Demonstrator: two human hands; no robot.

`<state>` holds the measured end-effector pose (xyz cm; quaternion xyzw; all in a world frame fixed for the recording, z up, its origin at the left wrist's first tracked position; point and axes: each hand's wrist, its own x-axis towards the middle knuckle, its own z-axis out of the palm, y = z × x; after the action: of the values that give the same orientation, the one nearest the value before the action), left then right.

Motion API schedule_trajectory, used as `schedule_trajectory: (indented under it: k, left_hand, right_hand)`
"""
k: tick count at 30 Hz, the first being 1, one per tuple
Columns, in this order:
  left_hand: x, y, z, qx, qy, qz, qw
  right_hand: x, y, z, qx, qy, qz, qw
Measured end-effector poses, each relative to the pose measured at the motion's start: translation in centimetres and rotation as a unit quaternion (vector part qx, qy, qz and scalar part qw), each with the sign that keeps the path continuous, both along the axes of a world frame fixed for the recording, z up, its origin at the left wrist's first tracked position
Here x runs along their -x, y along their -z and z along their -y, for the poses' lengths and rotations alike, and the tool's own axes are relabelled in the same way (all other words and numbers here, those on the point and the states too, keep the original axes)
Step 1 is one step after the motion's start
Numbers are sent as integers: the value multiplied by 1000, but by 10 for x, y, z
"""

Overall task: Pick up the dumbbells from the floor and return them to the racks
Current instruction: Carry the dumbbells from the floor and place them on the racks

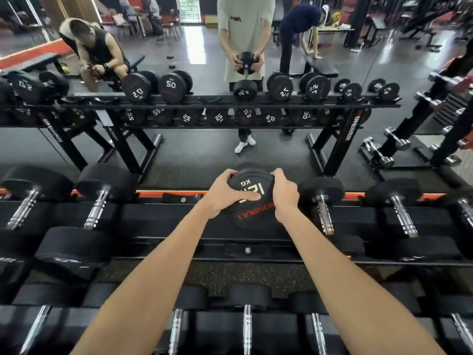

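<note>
Nearest the camera, a lower rack tier (245, 326) carried dumbbells with chrome handles pointing toward the viewer. Beyond it, both forearms reached out to the upper tier (158, 219). There the left hand (225, 194) and the right hand (284, 194) clasped the near head of a black dumbbell (252, 201) from either side, fingers curled over its rim, each grip closed around the rubber disc. The dumbbell sat end-on in a gap on that tier, between a racked dumbbell on the left (98, 198) and another on the right (322, 201).

By the look of it, this was the placing step: the weight appeared nearly seated, and the next move would call for settling it fully into its cradle, then letting go.

Its face read "KG", a partly covered number beginning "12", and red lettering "IRONBULL", partly hidden. Farther off, a mirror (179, 149) showed reversed weight numbers, among them 50 and 30.
</note>
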<state>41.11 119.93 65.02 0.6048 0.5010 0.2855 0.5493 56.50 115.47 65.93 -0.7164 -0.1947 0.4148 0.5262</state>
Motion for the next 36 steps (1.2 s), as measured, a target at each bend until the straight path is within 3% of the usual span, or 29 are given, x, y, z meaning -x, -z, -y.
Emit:
schedule_trajectory:
  k: [6,12,15,19,22,24,29,36]
  left_hand:
    - [6,26,23,-46,-3,-3,999]
    - [7,47,33,-66,6,-4,998]
    - [11,54,36,-84,31,-23,996]
    - [31,86,46,-125,81,-80,986]
    - [38,120,57,-200,112,-160,960]
    - [30,129,63,-206,125,-179,954]
    - [13,128,76,-186,131,-221,948]
    - [18,102,91,-156,117,-311,930]
  right_hand:
    - [4,27,21,-66,-3,107,992]
    - [-8,63,36,-161,-122,224,954]
    - [-17,70,41,-175,-254,290,906]
    - [-18,78,46,-71,-443,366,815]
    - [-13,93,54,-20,-529,426,734]
    - [-18,96,59,-25,-548,460,698]
    - [-29,91,69,-19,-531,477,700]
    - [-4,94,91,12,-455,462,761]
